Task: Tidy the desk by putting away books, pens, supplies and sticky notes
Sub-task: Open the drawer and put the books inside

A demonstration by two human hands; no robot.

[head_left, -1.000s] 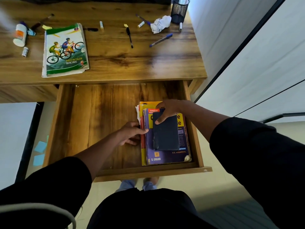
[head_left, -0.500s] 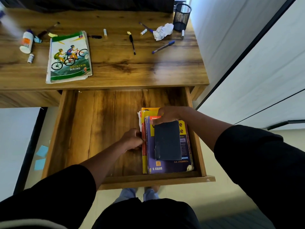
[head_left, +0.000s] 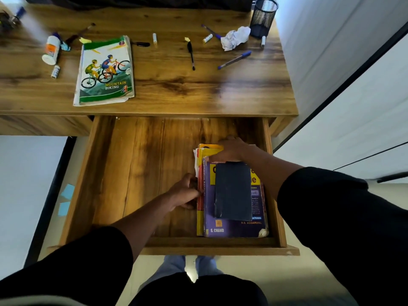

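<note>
Squaring the book stack in the open drawer — both hands on it.

Stack sits in the drawer's right half, against its right wall: worn purple paperback, matte dark notebook on top. Right hand curls over the stack's far edge; left hand pinches the spine side. Best nudged flush, evenly. Glossy biking magazine and slim pens lie beyond the drawer on the tabletop.

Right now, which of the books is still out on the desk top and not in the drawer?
The Mountain Biking book, with cyclists on its green and white cover. It lies flat on the desk, left of the pens. The other books sit stacked in the open drawer.
</note>
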